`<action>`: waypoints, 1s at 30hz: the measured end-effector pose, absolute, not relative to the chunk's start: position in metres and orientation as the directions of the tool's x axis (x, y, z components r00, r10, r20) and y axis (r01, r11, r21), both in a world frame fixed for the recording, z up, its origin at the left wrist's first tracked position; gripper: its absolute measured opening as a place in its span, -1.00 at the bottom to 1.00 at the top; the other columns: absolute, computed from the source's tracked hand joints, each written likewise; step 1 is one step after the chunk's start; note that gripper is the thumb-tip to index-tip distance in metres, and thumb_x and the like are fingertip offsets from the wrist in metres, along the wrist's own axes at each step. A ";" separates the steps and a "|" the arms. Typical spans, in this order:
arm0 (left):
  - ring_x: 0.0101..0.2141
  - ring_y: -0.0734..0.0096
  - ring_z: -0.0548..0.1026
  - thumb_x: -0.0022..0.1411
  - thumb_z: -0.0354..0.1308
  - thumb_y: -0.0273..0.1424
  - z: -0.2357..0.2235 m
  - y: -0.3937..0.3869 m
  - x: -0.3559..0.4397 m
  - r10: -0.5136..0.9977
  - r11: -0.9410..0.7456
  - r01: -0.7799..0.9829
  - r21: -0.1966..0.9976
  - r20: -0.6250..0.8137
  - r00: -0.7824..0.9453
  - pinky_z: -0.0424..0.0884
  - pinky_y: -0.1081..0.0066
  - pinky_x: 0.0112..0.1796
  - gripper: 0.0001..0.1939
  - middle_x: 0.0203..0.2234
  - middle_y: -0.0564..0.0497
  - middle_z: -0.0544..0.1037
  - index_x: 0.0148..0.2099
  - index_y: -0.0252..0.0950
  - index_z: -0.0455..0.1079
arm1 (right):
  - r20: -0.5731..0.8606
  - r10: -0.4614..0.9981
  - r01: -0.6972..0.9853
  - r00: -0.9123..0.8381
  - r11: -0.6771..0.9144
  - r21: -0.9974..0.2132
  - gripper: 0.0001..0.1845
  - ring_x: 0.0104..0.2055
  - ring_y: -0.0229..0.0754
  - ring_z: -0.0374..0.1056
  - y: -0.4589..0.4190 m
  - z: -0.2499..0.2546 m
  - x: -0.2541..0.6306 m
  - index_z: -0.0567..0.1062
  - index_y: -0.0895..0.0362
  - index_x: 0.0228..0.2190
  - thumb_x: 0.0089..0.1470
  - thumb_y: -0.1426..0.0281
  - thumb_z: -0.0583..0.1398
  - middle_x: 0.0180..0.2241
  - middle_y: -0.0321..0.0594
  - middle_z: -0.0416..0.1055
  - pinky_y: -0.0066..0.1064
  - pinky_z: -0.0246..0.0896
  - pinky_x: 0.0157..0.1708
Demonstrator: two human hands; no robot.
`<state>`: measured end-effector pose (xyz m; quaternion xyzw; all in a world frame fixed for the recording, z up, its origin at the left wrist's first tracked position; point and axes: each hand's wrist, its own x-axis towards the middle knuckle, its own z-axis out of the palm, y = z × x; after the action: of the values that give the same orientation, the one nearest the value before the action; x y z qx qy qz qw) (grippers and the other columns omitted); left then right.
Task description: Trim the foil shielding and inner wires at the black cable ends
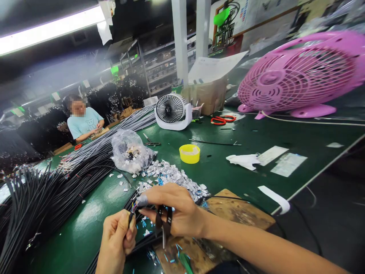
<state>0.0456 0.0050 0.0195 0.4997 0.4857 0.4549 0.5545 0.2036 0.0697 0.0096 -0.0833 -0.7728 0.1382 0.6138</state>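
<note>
My left hand [116, 238] is closed round the end of a black cable [130, 218], with thin coloured wires [133, 206] sticking up from it. My right hand [181, 209] reaches across from the right, its thumb and taped index finger at those wires. Grey tape [142, 200] wraps that fingertip. Dark scissors [163, 224] are tucked in the same hand, blades pointing down. Just beyond my hands lies a heap of silvery foil scraps [173, 179]. Beneath my right hand is a worn wooden board [239, 211] with small blue bits of wire sleeve.
Bundles of black cable [57, 194] fill the left of the green table. A plastic bag of scraps [129, 150], a yellow ring-shaped container [189, 154], a white fan [173, 111], red-handled scissors [222, 120] and a pink fan [296, 76] stand or lie beyond. Another person [84, 118] sits far left.
</note>
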 end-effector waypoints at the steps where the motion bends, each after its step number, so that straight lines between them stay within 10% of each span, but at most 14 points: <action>1: -0.71 0.73 -0.15 0.01 0.06 0.13 0.019 0.005 0.046 0.991 0.080 -0.007 0.997 -0.079 0.105 -0.21 0.54 -0.68 -0.42 -0.76 0.23 -0.05 -0.61 -0.28 0.05 | 0.916 0.325 -0.047 -0.237 0.938 -0.345 -0.86 -0.50 -0.28 0.37 0.069 0.011 0.204 0.48 0.20 -0.32 0.00 0.51 0.19 -0.52 -0.22 0.47 -0.50 0.27 -0.50; 17: -0.59 0.49 0.27 0.12 0.12 -0.18 0.012 0.004 0.055 0.933 -0.221 0.380 0.898 0.308 -0.184 0.17 0.52 -0.56 -0.71 -0.65 0.06 0.34 -0.48 -0.30 0.41 | 0.761 0.569 -0.127 -0.312 0.768 -0.627 -0.86 -0.53 -0.34 0.35 0.067 0.021 0.204 0.51 0.25 -0.41 -0.05 0.55 0.15 -0.51 -0.23 0.49 -0.60 0.23 -0.56; 23: -0.66 0.53 0.33 0.15 0.10 -0.33 0.011 0.007 0.046 0.686 -0.462 0.777 0.428 0.728 0.007 0.27 0.58 -0.65 -0.79 -0.68 0.07 0.41 -0.47 -0.29 0.43 | 0.779 0.531 -0.102 -0.333 0.801 -0.590 -0.84 -0.48 -0.32 0.39 0.067 0.022 0.205 0.50 0.26 -0.36 -0.04 0.56 0.14 -0.46 -0.20 0.50 -0.57 0.27 -0.48; 30: -0.70 0.61 0.36 0.24 0.00 -0.32 0.018 0.007 0.052 0.594 -0.452 0.860 0.236 0.799 0.093 0.30 0.66 -0.66 -0.70 -0.71 0.10 0.37 -0.50 -0.32 0.32 | 0.797 0.506 -0.092 -0.329 0.823 -0.561 -0.82 -0.46 -0.31 0.39 0.067 0.018 0.205 0.50 0.25 -0.35 -0.05 0.59 0.13 -0.45 -0.19 0.50 -0.55 0.28 -0.46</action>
<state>0.0517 0.0074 0.0178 0.7242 0.5019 0.4490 -0.1481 0.2047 0.0666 0.0183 -0.1343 -0.7707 0.2656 0.5634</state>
